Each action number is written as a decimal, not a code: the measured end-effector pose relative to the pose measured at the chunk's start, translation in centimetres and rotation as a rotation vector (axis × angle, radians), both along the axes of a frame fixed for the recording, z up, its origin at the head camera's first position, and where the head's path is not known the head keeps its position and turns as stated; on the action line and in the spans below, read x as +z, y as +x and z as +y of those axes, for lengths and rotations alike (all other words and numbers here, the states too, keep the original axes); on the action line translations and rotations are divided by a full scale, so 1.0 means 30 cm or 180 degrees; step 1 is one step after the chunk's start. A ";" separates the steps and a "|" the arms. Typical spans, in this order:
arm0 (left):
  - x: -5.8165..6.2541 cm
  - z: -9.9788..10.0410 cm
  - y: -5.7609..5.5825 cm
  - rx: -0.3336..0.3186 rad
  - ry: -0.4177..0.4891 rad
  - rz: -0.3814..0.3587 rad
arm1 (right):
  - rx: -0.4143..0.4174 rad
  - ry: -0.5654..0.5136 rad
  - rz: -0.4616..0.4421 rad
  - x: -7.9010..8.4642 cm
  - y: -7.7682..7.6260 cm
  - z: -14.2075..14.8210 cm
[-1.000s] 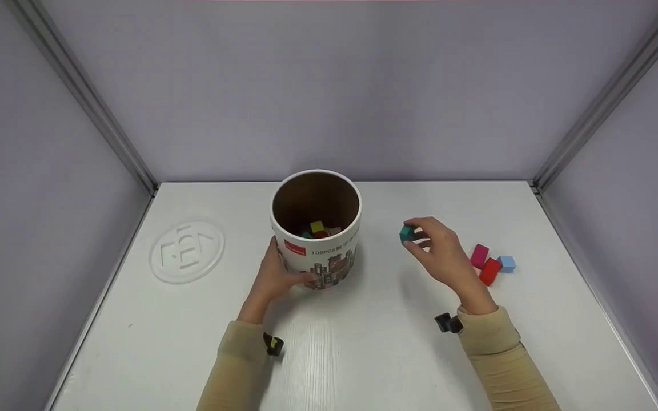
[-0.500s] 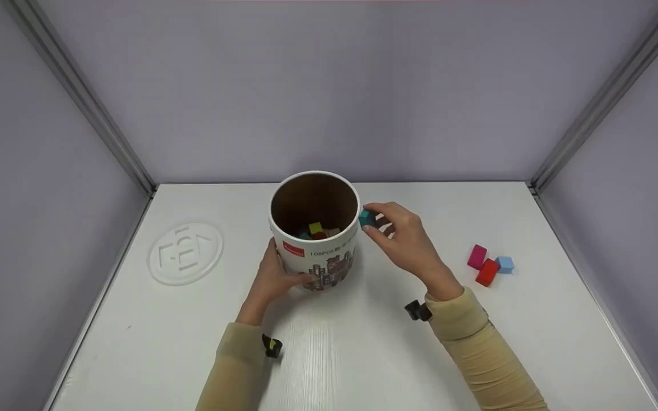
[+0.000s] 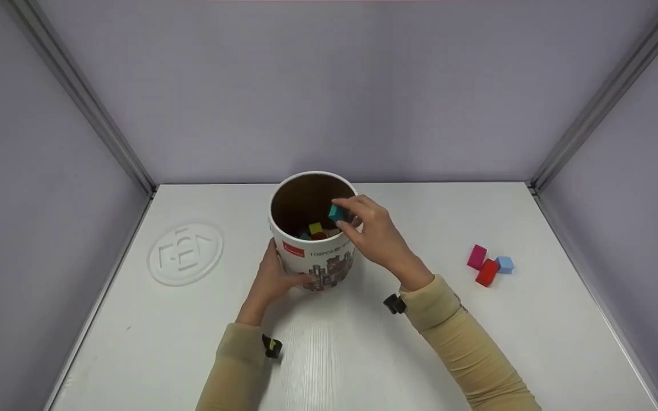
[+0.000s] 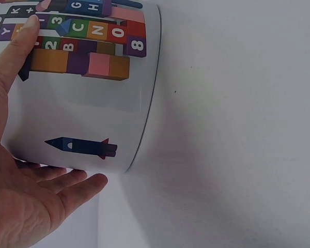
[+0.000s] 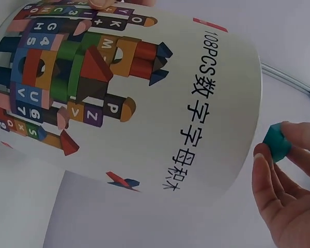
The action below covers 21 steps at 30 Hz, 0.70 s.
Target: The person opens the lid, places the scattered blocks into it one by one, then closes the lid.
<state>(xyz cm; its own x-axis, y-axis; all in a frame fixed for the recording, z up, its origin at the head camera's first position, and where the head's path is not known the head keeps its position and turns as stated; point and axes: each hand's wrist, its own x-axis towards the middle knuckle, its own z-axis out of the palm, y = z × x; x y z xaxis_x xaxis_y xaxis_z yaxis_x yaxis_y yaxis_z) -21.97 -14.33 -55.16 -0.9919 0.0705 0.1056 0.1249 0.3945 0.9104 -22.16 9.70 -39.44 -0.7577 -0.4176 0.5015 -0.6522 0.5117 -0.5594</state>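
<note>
A tall white printed bucket [image 3: 295, 264] stands on the table, its mouth tipped toward the head camera. My left hand [image 3: 272, 279] grips its lower left side, thumb across the front; in the left wrist view the fingers [image 4: 72, 194] curl round the far side. Between thumb and fingertips, my right hand [image 3: 377, 237] pinches a teal block [image 3: 336, 213] over the bucket's right rim. The right wrist view shows the same teal block [image 5: 277, 142] beside the mouth. Inside the bucket lie several blocks, among them a yellow block [image 3: 315, 228].
To the right on the white table [image 3: 329, 354] lie a magenta block [image 3: 477, 257], a red block [image 3: 487, 273] and a light blue block [image 3: 504, 265], close together. A clear round plate with raised shapes [image 3: 185, 254] lies at the left. Grey walls enclose the table.
My right hand has carried the teal block leftward, from beside the loose blocks to over the bucket's mouth. The left hand keeps its grip on the bucket, which has barely shifted.
</note>
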 end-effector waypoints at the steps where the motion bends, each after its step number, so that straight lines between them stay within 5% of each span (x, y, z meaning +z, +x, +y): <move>1: -0.001 0.001 -0.001 0.0003 -0.0004 0.0006 | 0.0014 0.0005 0.0009 -0.002 -0.004 -0.004; 9: -0.008 0.003 -0.004 -0.0048 -0.0045 0.0134 | 0.0056 0.0001 0.0085 -0.010 -0.003 0.019; 21: -0.014 0.004 -0.007 -0.0066 0.0043 0.0112 | -0.0573 0.0291 -0.0274 -0.084 0.031 0.213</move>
<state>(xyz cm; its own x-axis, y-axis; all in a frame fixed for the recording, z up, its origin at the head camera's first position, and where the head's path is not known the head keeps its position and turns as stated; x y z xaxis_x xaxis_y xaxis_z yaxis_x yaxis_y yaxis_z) -22.19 -14.22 -55.57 -0.9859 0.0893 0.1415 0.1650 0.3792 0.9105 -21.23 16.10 -41.97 -0.8625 -0.3125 0.3981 -0.4977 0.6666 -0.5550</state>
